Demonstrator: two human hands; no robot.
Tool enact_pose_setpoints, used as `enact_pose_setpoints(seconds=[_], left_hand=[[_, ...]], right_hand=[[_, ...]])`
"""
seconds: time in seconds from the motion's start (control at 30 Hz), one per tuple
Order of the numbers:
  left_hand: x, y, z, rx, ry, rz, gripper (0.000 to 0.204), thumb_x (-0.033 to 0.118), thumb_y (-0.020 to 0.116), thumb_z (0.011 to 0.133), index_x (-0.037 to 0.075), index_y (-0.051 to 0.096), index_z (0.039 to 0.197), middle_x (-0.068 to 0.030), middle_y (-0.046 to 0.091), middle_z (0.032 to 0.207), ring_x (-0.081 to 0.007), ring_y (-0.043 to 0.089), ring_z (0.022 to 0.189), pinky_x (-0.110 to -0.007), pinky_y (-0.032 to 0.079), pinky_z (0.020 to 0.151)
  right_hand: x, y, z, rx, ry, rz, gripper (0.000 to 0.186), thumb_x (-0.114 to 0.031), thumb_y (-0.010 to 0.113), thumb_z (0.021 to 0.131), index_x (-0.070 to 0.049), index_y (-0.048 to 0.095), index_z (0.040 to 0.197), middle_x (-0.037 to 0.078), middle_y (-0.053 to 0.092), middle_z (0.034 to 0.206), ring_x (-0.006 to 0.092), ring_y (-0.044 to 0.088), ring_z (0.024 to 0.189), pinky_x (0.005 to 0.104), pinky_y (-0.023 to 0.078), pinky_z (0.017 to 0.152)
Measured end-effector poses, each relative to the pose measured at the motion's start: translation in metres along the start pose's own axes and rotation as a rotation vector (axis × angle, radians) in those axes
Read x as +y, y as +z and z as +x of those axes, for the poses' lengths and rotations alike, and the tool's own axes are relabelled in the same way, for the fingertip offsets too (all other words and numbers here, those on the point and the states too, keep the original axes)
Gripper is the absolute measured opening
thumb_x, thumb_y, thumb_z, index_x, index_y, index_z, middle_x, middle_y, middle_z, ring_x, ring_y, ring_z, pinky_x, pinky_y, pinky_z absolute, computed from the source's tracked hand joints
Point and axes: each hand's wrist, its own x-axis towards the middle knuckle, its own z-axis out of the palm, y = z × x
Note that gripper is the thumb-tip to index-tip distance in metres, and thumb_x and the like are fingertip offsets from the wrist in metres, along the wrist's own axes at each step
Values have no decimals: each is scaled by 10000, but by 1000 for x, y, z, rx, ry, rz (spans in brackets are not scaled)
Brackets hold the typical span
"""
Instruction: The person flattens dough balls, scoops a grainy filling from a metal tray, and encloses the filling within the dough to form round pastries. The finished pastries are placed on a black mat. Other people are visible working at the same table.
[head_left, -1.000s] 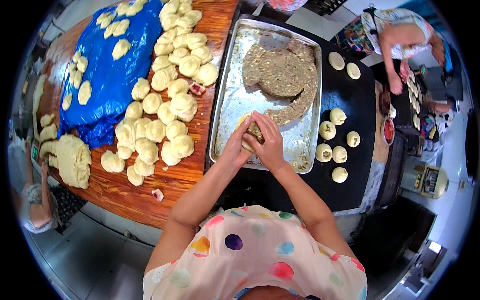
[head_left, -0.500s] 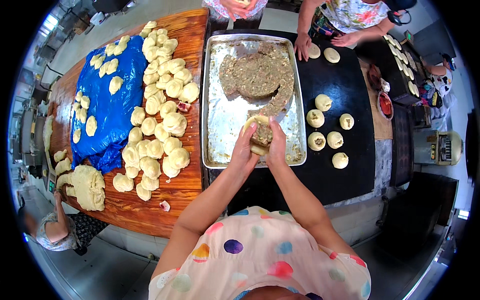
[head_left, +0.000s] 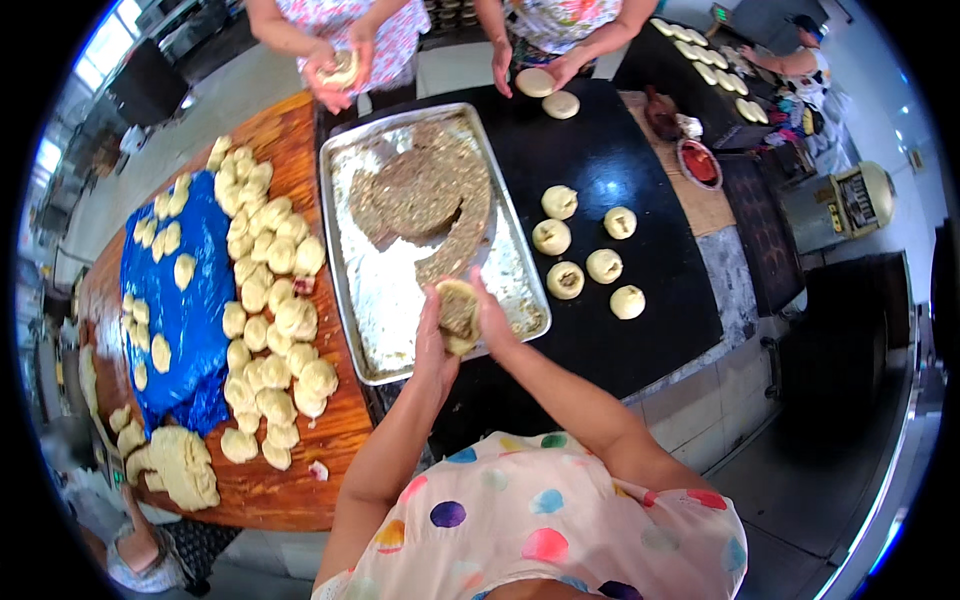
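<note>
Both hands close around one dough piece [head_left: 459, 314] heaped with brownish-green filling, held just above the near edge of a metal tray [head_left: 372, 300]. Left hand [head_left: 434, 342] cups it from the left and below, fingers curled snugly; right hand [head_left: 490, 318] wraps the right side, thumb resting on the filling. Each grip is partly closed, shaped to the round, not clenched. Forearms rise from the lower edge and meet at the wrists, elbows spread, above a polka-dot garment [head_left: 540, 520].

Inside the tray lies a broad mound of filling [head_left: 425, 195], with a bare patch nearer the hands. Right of the tray, on the dark bench [head_left: 600, 160], sit six filled buns [head_left: 590, 255], close together; two flattened rounds [head_left: 548, 92] lie at the far end by another person's hands [head_left: 530, 65]. Left of the tray, a wooden bench [head_left: 290, 470] carries dozens of raw dough balls [head_left: 270, 300], too many to count exactly, some on a blue plastic sheet [head_left: 180, 310]. One larger dough lump [head_left: 180, 465] sits at its near corner.
</note>
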Motion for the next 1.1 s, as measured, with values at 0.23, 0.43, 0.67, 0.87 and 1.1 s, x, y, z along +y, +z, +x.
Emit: enact_pose_setpoints(seconds=[0.23,0.43,0.67,0.87,1.1], left_hand=[[3,11,5,145,51,331,426,380,507,1016,83,512,1321,-67,606,1209,-195,598,1093,-351,498,925],[22,14,27,13,-174,285,579,576,419,995,119,501,1342,-83,599,1238,-233,594,1144,-377,499,935],[-3,-20,66,130,102,674,781,735,359,927,107,469,1378,-60,545,1249,-178,518,1104,-326,433,963],[37,7,25,57,-93,137,701,681,406,940,106,512,1326,-108,530,1333,-224,553,1182,-403,460,1003],[14,-1,23,167,314,209,341,355,501,1029,65,559,1200,-25,585,1019,-131,564,958,-293,492,845]], right_hand=[[0,4,-9,104,-527,-854,410,-315,396,1045,-31,632,1224,132,644,1245,267,568,1206,389,305,1115],[-17,8,11,33,-352,-420,407,-363,510,1000,-38,613,1221,146,648,1181,303,593,1126,359,395,1053],[-9,25,18,279,-730,-973,215,-225,597,942,-37,700,962,112,703,945,287,665,882,373,516,774],[-27,16,25,154,-55,239,322,-272,512,1009,2,681,1001,69,680,984,200,651,951,313,498,862],[5,54,10,191,-772,-632,158,-78,601,924,3,673,1038,143,681,1075,248,648,1015,348,493,906]])
